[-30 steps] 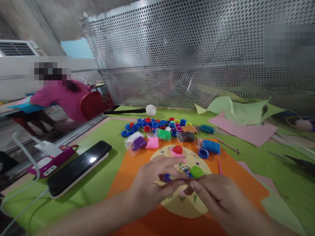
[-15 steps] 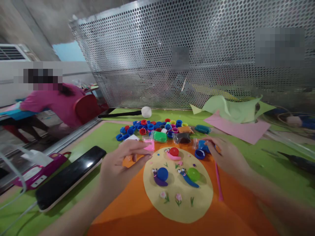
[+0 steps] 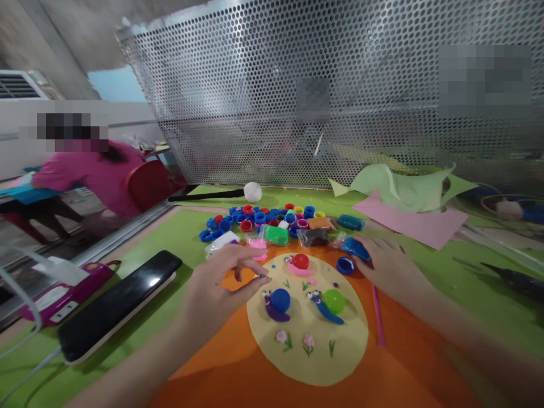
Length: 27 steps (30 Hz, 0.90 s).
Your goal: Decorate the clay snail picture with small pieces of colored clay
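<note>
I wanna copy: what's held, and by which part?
The left hand pinches a tiny blue bit; the right hand grips the blue packet by its right end.

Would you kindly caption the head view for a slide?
Right hand on a blue packet; left hand near a yellow disc with three snail figures.

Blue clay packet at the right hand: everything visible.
The blue clay in clear plastic wrap looks soft and rounded, crinkled film showing at its left end. It's near the upper right edge of the round cream paper, beyond a blue plastic ring. The right hand touches its right end, hiding part; whether it's gripped or lifted, I can't tell.
</note>
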### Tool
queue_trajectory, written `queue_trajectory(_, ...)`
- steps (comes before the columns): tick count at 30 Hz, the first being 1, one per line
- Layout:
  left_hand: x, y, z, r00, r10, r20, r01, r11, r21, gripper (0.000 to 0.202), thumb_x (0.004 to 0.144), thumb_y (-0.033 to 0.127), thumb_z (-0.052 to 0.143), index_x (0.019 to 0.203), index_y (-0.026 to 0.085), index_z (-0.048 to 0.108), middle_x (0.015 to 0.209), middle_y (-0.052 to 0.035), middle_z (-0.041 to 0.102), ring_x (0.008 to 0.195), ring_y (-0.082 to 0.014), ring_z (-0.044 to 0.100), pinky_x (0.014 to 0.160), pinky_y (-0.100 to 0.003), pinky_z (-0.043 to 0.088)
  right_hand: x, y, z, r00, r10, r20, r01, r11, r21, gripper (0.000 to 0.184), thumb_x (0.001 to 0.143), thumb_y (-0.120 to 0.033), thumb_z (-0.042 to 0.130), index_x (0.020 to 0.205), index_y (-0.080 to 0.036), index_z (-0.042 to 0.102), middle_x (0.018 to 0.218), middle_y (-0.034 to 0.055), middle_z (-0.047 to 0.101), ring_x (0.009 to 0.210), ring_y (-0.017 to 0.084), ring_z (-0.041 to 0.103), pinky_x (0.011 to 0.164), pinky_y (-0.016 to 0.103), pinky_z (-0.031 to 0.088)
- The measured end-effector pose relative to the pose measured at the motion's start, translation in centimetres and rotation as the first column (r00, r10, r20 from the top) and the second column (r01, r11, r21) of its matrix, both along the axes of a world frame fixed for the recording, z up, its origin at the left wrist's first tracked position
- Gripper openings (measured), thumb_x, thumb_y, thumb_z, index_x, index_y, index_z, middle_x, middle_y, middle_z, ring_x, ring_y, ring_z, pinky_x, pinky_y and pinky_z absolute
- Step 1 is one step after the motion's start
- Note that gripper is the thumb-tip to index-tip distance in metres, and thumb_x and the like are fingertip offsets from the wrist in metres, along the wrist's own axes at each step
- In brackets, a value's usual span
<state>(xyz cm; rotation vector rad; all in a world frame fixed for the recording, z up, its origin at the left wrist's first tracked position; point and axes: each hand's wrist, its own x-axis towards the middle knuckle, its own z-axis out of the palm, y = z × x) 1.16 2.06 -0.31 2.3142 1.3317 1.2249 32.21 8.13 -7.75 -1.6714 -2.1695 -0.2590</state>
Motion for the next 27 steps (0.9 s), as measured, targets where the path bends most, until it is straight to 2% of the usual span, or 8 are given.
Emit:
queue_trajectory(3,0.2,0.0,-0.4,1.000,-0.005,-0.005,0.005,1.000,0.010,0.023,0.080,0.017,0.063,0.101,0.025,0.059,0.076,0.0044,0.069,0.063,-0.0103,0.055,0.063,-0.022,0.047,0.1,0.2,0.2,0.998,0.030,-0.048,-0.028,0.999,0.036,0.041,0.080,-0.032,0.047,0.114,-0.009,0.055,0.104,0.0171,0.062,0.098,0.037,0.056,0.077,0.055,0.047)
queue_trajectory(7,0.5,-0.1,-0.9,1.000,0.005,0.003,-0.005,1.000,-0.002,0.007,0.080,0.017,0.062,0.083,0.023,0.064,0.101,-0.0004,0.068,0.068,-0.0111,0.058,0.064,-0.025,0.048,-1.2,-1.1,2.1,0.979,0.159,-0.129,-0.141,0.980,0.139,0.045,0.086,-0.036,0.042,0.125,-0.014,0.044,0.121,0.0142,0.055,0.111,0.031,0.051,0.084,0.047,0.048)
queue_trajectory(11,0.9,-0.4,-0.9,0.998,-0.042,0.037,0.044,0.998,-0.043,0.008,0.081,0.017,0.062,0.084,0.024,0.064,0.083,0.0002,0.070,0.077,-0.0145,0.061,0.061,-0.024,0.050,-3.9,-4.1,4.1,0.930,0.338,-0.147,-0.303,0.928,0.216,0.037,0.092,-0.036,0.041,0.126,-0.021,0.041,0.120,0.0077,0.055,0.109,0.024,0.053,0.086,0.038,0.050)
queue_trajectory(13,1.3,-0.6,-0.9,0.994,-0.090,0.066,0.093,0.995,-0.046,0.010,0.081,0.015,0.061,0.086,0.024,0.063,0.080,0.0005,0.070,0.081,-0.0151,0.061,0.059,-0.023,0.051,-5.0,-5.6,4.7,0.881,0.450,-0.145,-0.411,0.881,0.235,0.033,0.094,-0.031,0.042,0.125,-0.021,0.042,0.116,0.0070,0.058,0.105,0.021,0.055,0.086,0.035,0.050)
queue_trajectory(16,1.9,-0.9,-1.1,0.984,-0.152,0.095,0.157,0.987,-0.044,0.012,0.079,0.011,0.059,0.084,0.022,0.061,0.077,0.0010,0.069,0.077,-0.0137,0.061,0.058,-0.022,0.051,-6.0,-7.0,4.9,0.816,0.554,-0.165,-0.508,0.824,0.253,0.032,0.096,-0.026,0.041,0.127,-0.018,0.041,0.112,0.0077,0.059,0.104,0.020,0.055,0.088,0.034,0.050)
queue_trajectory(20,2.1,-1.3,-1.2,0.984,-0.157,0.086,0.162,0.985,-0.052,0.015,0.077,0.007,0.058,0.080,0.022,0.060,0.076,0.0018,0.067,0.073,-0.0124,0.062,0.058,-0.021,0.050,-6.3,-7.5,4.7,0.802,0.584,-0.128,-0.543,0.801,0.251,0.029,0.098,-0.027,0.036,0.125,-0.017,0.041,0.114,0.0075,0.058,0.109,0.019,0.052,0.091,0.032,0.049)
queue_trajectory(24,1.7,-1.3,-0.9,0.990,-0.098,0.098,0.099,0.995,-0.002,0.016,0.077,0.009,0.061,0.085,0.023,0.062,0.078,0.0012,0.066,0.078,-0.0138,0.061,0.059,-0.022,0.049,-6.4,-7.2,4.5,0.836,0.547,-0.047,-0.513,0.808,0.292,0.027,0.099,-0.026,0.035,0.121,-0.014,0.044,0.111,0.0097,0.061,0.106,0.022,0.054,0.088,0.038,0.052)
queue_trajectory(27,1.5,-1.2,-1.2,0.993,-0.084,0.088,0.084,0.996,0.006,0.014,0.078,0.010,0.060,0.082,0.023,0.063,0.099,-0.0013,0.065,0.079,-0.0126,0.060,0.061,-0.022,0.048,-6.5,-7.2,4.5,0.837,0.546,-0.045,-0.511,0.807,0.295,0.027,0.098,-0.026,0.036,0.120,-0.013,0.045,0.110,0.0098,0.061,0.106,0.023,0.055,0.086,0.038,0.054)
